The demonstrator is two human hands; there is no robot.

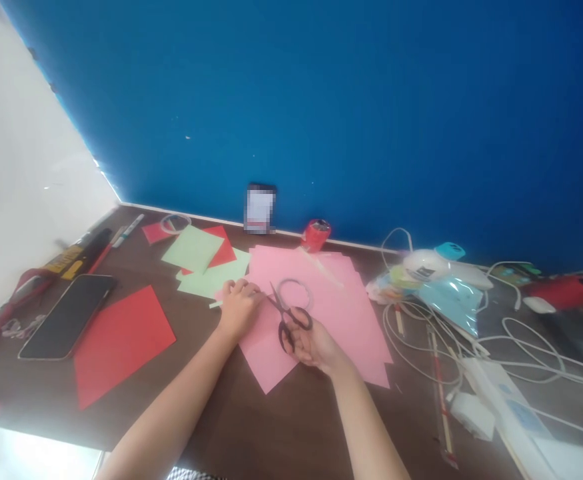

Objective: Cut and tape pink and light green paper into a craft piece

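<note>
My right hand (312,343) is closed around the dark handles of a pair of scissors (282,309). Their blades are spread a little and point toward my left hand (241,307). Bent fingers of that hand rest low over the left part of the pink paper sheets (344,327); what they pinch, if anything, is hidden. A small white strip (216,305) sticks out beside its wrist side. Just behind the scissors, a thin pale ring (294,293) lies on the pink sheets.
Left lie green paper (194,248), red paper (126,343) and a phone (68,317). A red round container (316,235) and a small upright card-like object (260,209) stand by the blue wall. White cables (421,333), a blue packet (454,300) and a power strip (501,400) crowd the right.
</note>
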